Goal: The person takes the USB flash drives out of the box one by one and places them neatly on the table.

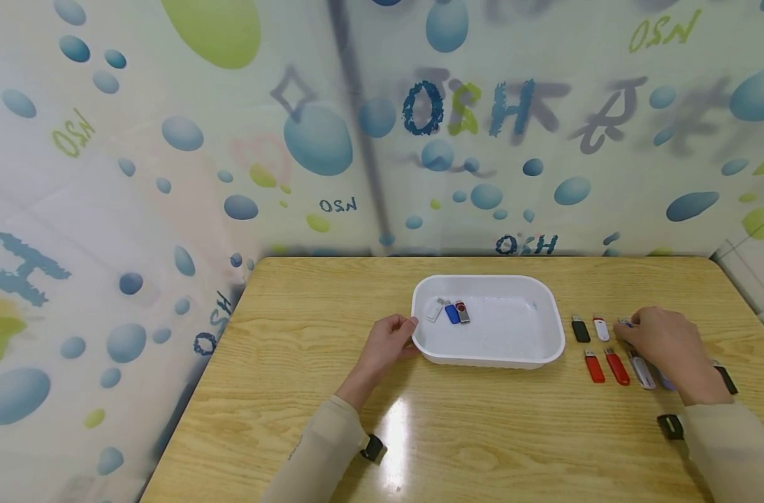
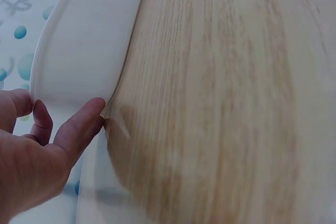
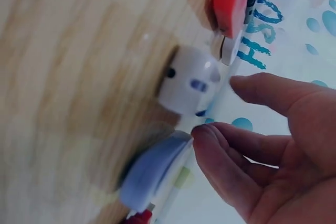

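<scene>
My left hand (image 1: 388,342) grips the left end of a white plastic tray (image 1: 501,360), thumb at the rim and fingers lower on its wall. Inside the tray lie a white USB stick (image 1: 435,311), a blue one (image 1: 451,314) and a red-and-silver one (image 1: 462,312). To the right, my right hand (image 1: 667,344) reaches down over rows of USB sticks, fingertips right at a dark blue one (image 1: 625,322). The right wrist view shows thumb and fingers apart, close to a white stick (image 3: 186,80) and a lilac-blue stick (image 3: 155,174).
Between tray and right hand lie a black USB stick (image 1: 581,330), a white-and-red one (image 1: 600,328) and two red ones (image 1: 595,367). Another black stick (image 1: 725,377) is beyond the right wrist. The wooden table (image 1: 482,440) meets a patterned wall (image 1: 382,140) at the back.
</scene>
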`<state>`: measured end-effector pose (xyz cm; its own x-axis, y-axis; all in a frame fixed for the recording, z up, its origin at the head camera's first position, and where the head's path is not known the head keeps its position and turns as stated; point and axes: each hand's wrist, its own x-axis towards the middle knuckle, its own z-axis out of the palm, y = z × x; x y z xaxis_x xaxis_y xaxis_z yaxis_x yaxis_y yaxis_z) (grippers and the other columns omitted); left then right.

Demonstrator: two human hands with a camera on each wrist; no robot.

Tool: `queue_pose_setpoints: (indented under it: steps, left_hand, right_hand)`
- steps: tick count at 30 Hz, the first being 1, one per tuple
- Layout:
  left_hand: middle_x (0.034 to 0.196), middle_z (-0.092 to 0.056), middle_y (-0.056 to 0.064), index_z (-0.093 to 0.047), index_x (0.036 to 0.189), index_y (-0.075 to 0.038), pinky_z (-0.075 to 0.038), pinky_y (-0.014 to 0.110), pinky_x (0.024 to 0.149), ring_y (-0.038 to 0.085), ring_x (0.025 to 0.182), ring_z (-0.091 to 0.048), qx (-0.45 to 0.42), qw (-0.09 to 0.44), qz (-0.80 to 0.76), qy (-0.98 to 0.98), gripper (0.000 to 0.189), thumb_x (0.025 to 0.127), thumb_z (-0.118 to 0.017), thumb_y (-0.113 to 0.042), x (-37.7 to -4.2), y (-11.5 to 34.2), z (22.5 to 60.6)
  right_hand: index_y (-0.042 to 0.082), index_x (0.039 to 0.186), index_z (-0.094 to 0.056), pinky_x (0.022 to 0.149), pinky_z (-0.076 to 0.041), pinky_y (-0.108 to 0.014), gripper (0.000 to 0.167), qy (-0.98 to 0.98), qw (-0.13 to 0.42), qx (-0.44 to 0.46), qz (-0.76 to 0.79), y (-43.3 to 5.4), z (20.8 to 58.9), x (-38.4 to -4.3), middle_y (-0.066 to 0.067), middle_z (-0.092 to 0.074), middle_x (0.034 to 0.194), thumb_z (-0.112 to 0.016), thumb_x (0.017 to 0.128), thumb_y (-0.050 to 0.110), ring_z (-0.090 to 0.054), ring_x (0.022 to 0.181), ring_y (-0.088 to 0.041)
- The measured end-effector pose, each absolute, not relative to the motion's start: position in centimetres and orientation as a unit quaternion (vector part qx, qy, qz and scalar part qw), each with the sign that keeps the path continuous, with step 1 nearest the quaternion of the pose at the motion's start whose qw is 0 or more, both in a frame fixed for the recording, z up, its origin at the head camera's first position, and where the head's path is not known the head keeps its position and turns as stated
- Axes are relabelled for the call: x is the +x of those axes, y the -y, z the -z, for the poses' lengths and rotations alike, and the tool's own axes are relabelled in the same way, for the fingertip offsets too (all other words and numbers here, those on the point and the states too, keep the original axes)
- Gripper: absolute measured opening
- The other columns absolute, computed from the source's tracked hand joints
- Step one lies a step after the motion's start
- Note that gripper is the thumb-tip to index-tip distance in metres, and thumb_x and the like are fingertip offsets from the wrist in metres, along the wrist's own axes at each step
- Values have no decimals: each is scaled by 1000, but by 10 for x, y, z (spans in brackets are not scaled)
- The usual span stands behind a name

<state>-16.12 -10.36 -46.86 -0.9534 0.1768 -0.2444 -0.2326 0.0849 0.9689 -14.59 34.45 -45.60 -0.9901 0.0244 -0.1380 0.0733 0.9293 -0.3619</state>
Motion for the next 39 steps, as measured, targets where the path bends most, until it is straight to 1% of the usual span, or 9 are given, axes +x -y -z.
queue_pose_setpoints:
  steps: [2, 4, 6, 7, 13, 21, 28, 32, 39]
  left_hand:
    - [119, -63, 28, -59, 115, 16, -63, 41, 91, 40, 113, -66, -18, 150, -676, -722, 38, 109, -55, -22, -161, 104, 469]
    - [118, -63, 28, -59, 115, 16, -63, 41, 91, 40, 112, -66, -18, 149, -677, -721, 38, 109, -55, -21, -161, 104, 469]
    - [117, -63, 27, -59, 113, 16, -63, 40, 90, 40, 111, -67, -18, 148, -677, -721, 37, 109, -55, -21, -161, 104, 469]
    - [116, -63, 27, -59, 113, 16, -63, 40, 90, 39, 110, -67, -19, 148, -677, -721, 37, 109, -55, -20, -161, 104, 470]
    - [112, -64, 24, -59, 111, 14, -64, 38, 88, 34, 106, -69, -22, 149, -672, -725, 34, 109, -55, -20, -161, 104, 470]
    - [113, -64, 24, -59, 114, 14, -64, 38, 88, 33, 105, -70, -25, 153, -672, -724, 35, 109, -55, -21, -162, 103, 469]
    - [114, -64, 24, -60, 114, 13, -64, 38, 89, 33, 105, -70, -27, 152, -667, -729, 35, 109, -55, -22, -162, 103, 470]
    - [114, -63, 25, -59, 114, 14, -64, 39, 89, 34, 105, -69, -25, 151, -672, -725, 36, 109, -55, -21, -161, 103, 471]
    - [115, -63, 24, -59, 116, 13, -63, 40, 89, 33, 105, -69, -30, 154, -672, -724, 35, 109, -54, -21, -162, 103, 469]
  right_hand:
    - [-4, 76, -61, 49, -42, -37, 43, -981, 57, 31, 181, -345, 455, -145, -17, -56, 68, -55, 102, 31, -53, 61, -32]
    - [-15, 97, -64, 55, -51, -49, 49, -982, 41, 38, 180, -345, 454, -144, -33, -63, 87, -53, 103, 32, -59, 72, -45]
    - [-23, 119, -57, 63, -54, -59, 58, -982, 17, 42, 184, -345, 453, -144, -41, -61, 109, -54, 103, 32, -61, 88, -53]
    - [-24, 122, -55, 65, -54, -62, 58, -981, 1, 42, 190, -344, 452, -143, -42, -60, 115, -54, 103, 31, -60, 93, -55]
    - [-15, 125, -59, 62, -52, -58, 48, -969, -88, 39, 227, -329, 446, -138, -32, -61, 109, -54, 103, 27, -60, 91, -43]
    - [-11, 121, -64, 68, -52, -61, 40, -959, -156, 25, 236, -301, 428, -134, -29, -64, 109, -54, 102, 23, -61, 95, -44]
    - [-8, 124, -64, 78, -53, -65, 38, -959, -161, 17, 233, -276, 416, -132, -30, -63, 116, -56, 104, 24, -60, 103, -46]
    - [-8, 123, -64, 78, -55, -65, 35, -959, -170, -1, 228, -262, 411, -132, -30, -63, 115, -61, 103, 21, -61, 103, -46]
    - [-7, 122, -66, 78, -55, -63, 32, -954, -187, -34, 232, -237, 403, -137, -27, -65, 112, -64, 101, 18, -62, 101, -44]
